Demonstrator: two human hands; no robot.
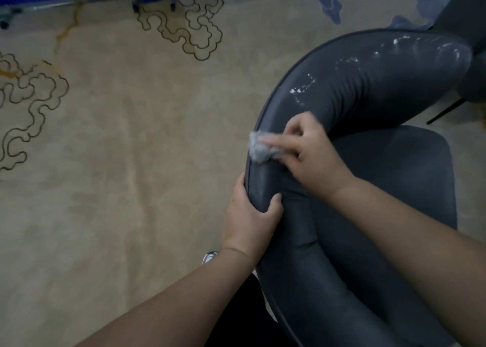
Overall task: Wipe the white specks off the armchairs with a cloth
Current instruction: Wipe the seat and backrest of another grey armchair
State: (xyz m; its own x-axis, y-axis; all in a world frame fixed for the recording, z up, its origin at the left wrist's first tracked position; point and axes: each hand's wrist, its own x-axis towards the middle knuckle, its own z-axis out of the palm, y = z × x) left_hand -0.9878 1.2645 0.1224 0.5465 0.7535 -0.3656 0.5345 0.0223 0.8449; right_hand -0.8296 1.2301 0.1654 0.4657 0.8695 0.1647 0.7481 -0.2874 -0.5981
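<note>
The grip of the right hand [305, 152] is closed on a crumpled grey cloth [261, 149], pressed against the curved backrest of a dark armchair [368, 83]. The left hand [249, 215] is clamped over the backrest rim just below. White specks [299, 91] are scattered further up the backrest, well apart from the cloth. Specks could be smeared rather than lifted, or knocked onto the patterned carpet [118, 149], if the bunched cloth is dragged too lightly.
</note>
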